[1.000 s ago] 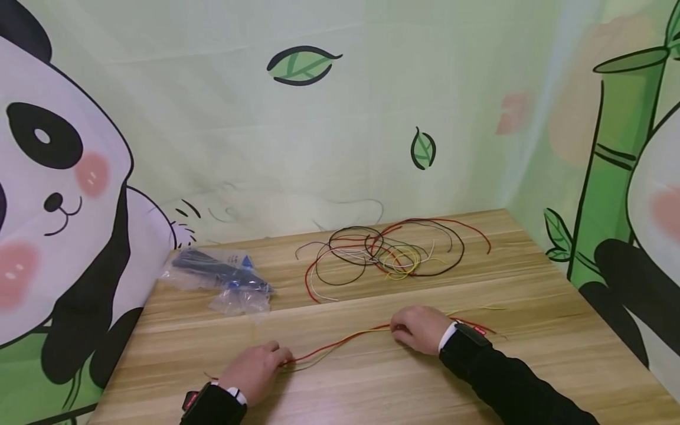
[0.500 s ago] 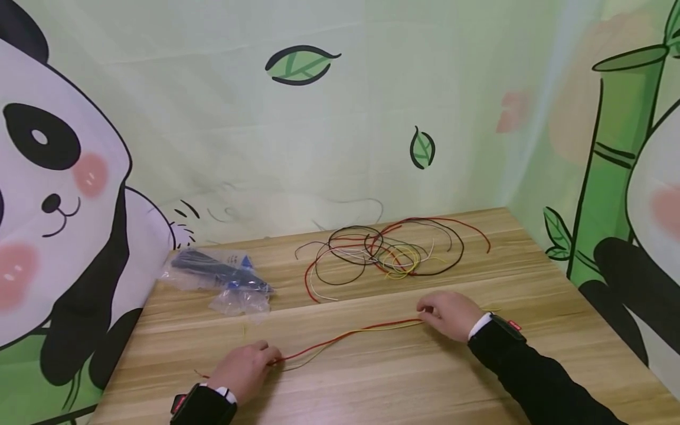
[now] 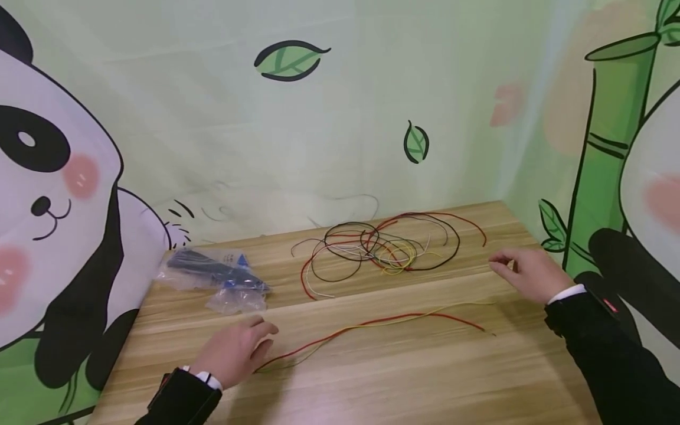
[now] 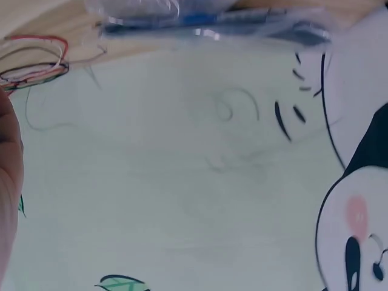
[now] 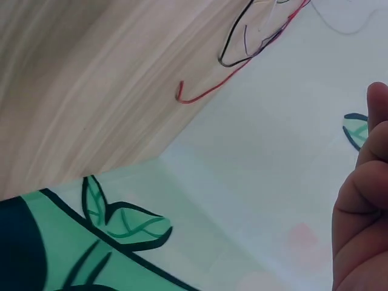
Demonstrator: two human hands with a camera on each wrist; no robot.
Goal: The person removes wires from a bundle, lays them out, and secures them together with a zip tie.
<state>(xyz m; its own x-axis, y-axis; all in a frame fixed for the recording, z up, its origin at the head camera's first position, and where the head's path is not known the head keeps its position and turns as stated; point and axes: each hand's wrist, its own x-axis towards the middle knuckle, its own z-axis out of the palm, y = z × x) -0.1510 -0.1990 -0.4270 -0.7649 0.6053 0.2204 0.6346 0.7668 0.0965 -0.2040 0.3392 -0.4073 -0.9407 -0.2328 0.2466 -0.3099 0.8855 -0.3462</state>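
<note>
A red wire (image 3: 458, 319) and a thin yellow wire (image 3: 461, 304) lie side by side across the table, crossing each other, their right ends spread apart. My left hand (image 3: 234, 349) is at their left ends, thumb and fingers apart, and it hides whatever lies beneath. At the right, my right hand (image 3: 531, 274) is up and away from both wires, its fingers loosely bent with nothing between them. Only an edge of each hand shows in the wrist views: the left hand (image 4: 8, 176) at the left border, the right hand (image 5: 364, 224) at the right.
Behind, a tangle of coiled wires (image 3: 395, 260) in red, black, white and yellow lies near the back edge of the wooden table (image 3: 404, 378). To its left is a clear plastic bag (image 3: 239, 300) with a dark long item inside. A printed panda curtain (image 3: 350, 118) hangs behind.
Both hands have let go of the red and yellow wires. The right hand slid right along them, then moved up and right; the left hand shifted slightly left and its fingers opened.
</note>
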